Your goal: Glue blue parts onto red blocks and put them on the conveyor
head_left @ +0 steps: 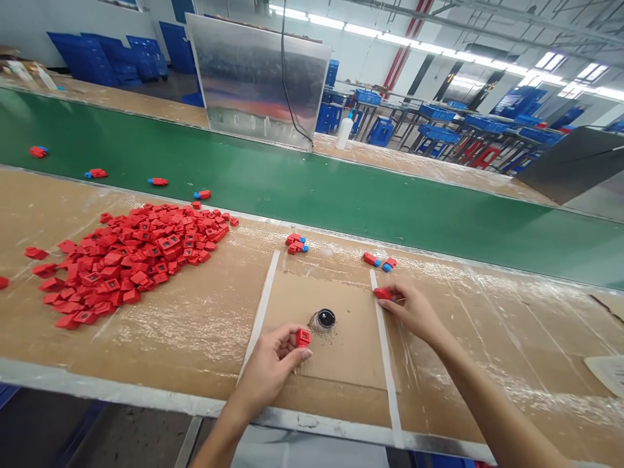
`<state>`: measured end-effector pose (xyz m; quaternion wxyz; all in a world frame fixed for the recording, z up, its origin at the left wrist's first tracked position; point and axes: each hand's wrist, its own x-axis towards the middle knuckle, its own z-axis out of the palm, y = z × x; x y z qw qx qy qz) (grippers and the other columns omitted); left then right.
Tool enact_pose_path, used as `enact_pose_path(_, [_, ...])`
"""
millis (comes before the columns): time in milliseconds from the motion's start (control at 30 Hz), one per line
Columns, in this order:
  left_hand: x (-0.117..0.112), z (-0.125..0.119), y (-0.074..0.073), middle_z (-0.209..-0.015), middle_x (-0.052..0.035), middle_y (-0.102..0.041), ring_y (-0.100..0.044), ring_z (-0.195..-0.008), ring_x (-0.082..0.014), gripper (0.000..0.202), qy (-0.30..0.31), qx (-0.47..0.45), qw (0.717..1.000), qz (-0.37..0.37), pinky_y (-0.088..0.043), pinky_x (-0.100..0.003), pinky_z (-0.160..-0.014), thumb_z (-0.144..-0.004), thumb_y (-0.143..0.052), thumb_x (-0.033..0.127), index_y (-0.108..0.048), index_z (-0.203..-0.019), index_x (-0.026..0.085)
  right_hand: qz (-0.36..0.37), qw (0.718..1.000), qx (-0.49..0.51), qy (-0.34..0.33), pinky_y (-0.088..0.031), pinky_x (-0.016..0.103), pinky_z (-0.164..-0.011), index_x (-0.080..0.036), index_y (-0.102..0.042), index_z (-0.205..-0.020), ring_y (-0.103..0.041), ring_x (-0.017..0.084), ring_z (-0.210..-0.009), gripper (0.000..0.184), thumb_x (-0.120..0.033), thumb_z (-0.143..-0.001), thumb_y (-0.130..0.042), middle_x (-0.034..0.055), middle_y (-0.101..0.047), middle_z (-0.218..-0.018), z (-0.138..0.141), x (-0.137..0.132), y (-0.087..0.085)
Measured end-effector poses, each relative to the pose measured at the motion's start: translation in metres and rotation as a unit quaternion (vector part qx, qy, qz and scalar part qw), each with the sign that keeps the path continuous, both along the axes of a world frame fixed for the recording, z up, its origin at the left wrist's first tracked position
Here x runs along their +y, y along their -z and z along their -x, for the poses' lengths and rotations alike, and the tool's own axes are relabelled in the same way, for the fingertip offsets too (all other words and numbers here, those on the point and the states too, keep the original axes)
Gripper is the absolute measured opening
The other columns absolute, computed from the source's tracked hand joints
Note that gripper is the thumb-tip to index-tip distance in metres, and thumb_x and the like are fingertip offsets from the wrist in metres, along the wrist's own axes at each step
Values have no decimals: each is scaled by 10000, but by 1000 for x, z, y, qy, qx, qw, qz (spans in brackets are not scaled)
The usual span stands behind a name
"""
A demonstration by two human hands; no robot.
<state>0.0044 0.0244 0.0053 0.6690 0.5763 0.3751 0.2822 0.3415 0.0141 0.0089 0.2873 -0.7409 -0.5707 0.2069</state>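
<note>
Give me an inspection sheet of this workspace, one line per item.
surface: film-covered cardboard bench beside a green conveyor belt.
job's things: red part in the left hand; red part in the right hand; black-lidded jar on a cardboard sheet between white strips.
clutter: pile of red parts; loose red-and-blue parts; paper at right edge.
grippers: both hands bare, each pinching its part.
cables: black cable hanging by a metal panel.
surroundings: plastic bottle, blue crates.

No writing can be read (the faint marks along the foot of the metal panel (258, 78) and the paper (609, 374) at right are too blurred to tell).
</note>
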Motion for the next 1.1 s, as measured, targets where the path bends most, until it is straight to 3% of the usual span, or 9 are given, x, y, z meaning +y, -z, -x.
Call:
enact_pose_path(67, [-2, 2, 2, -736, 14, -525, -479, -651, -117, 204, 7, -7, 1000, 20, -427, -216, -592, -846, -642, 324, -639, -976, 166, -13, 1000, 7, -13, -527, 366, -693, -175, -678, -918, -670, 238, -777, 312, -460, -817, -600, 85, -718, -892, 20, -8, -9])
enact_pose_path(167, [-4, 4, 4, -727, 21, -510, -470, -653, -114, 166, 12, 5, 1000, 12, -425, -213, -591, -841, -641, 298, -640, -945, 168, -53, 995, 3, -86, -517, 364, -777, -207, -670, -988, -651, 219, -878, 260, -425, -923, -545, 73, -695, -990, 58, -20, -31])
enact_pose_path(267, [-5, 4, 2, -736, 22, -528, -481, -667, -115, 143, 13, 25, 1000, -13, -421, -214, -612, -844, -633, 275, -648, -947, 177, -94, 981, -45, -162, -511, 342, -767, -211, -651, -1062, -631, 207, -897, 227, -345, -988, -484, 81, -653, -1025, 92, -30, -51])
enact_pose_path(367, [-6, 4, -1, -753, 15, -557, -508, -688, -125, 153, 17, 34, 999, -30, -424, -223, -639, -841, -632, 270, -656, -963, 181, -116, 967, -106, -200, -521, 323, -711, -195, -626, -1125, -632, 204, -862, 241, -287, -1009, -436, 97, -632, -1023, 111, -34, -57])
enact_pose_path(600, [-9, 5, -3, -772, 4, -604, -534, -706, -140, 134, 24, 49, 997, -63, -410, -227, -656, -820, -645, 257, -655, -931, 183, -129, 949, -183, -222, -530, 312, -632, -185, -621, -1120, -645, 197, -755, 258, -297, -1022, -411, 98, -640, -962, 115, -32, -44])
enact_pose_path(1100, [-9, 7, -9, -681, 28, -553, -484, -646, -125, 84, 37, 57, 994, -83, -365, -219, -607, -805, -647, 256, -657, -833, 177, -128, 942, -209, -229, -525, 318, -618, -176, -635, -1070, -641, 194, -724, 254, -285, -1017, -411, 90, -631, -929, 121, -29, -47])
